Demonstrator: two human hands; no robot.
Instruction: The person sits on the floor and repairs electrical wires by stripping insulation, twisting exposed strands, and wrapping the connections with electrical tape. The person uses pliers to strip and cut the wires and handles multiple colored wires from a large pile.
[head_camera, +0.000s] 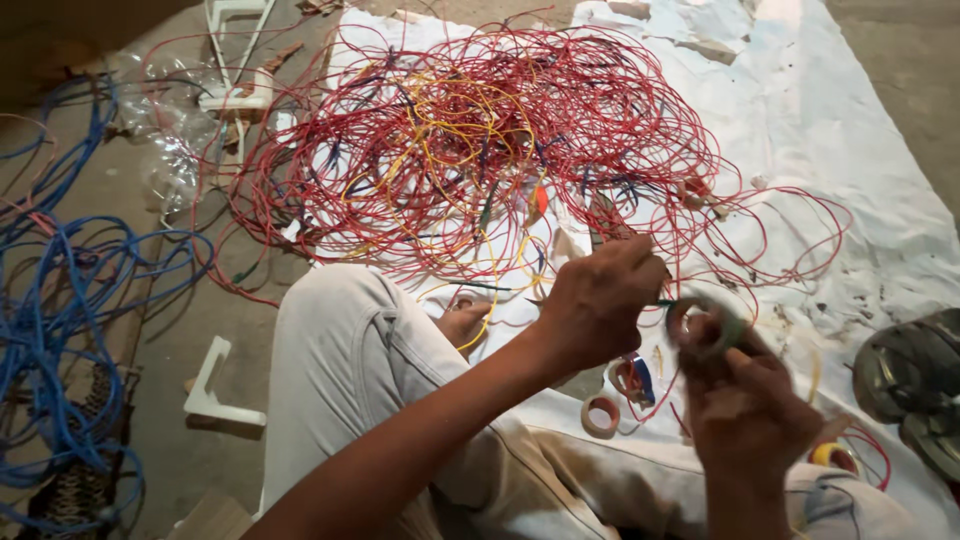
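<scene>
A: Where are the hands?

B: Both low in the head view, above the lap. Left hand (598, 305) is closed, fingers pinched together on a thin wire end, cannot tell the colour for sure. Right hand (748, 405) is clamped on a roll of tape (705, 322), held up on edge, blurred; the two hands are just beside each other, nearly touching.

A: The wires?

B: Big tangle of red wires (470, 140) with some yellow and dark strands through it, lying on a white sheet (850, 130) spread on the floor, beyond the hands. A few red loops trail out to the right, near the roll.

A: Anything else close by?

B: Small tape roll (600, 415) flat on the sheet below the left hand, another roll with blue on it (633, 378) just beside it. A yellow roll (833, 456) near the right wrist. Blue cable (60, 330) heaped on the bare floor far left, well apart. White plastic bracket (210, 390) beside the knee. Dark metal part (915, 375) at the right edge.
</scene>
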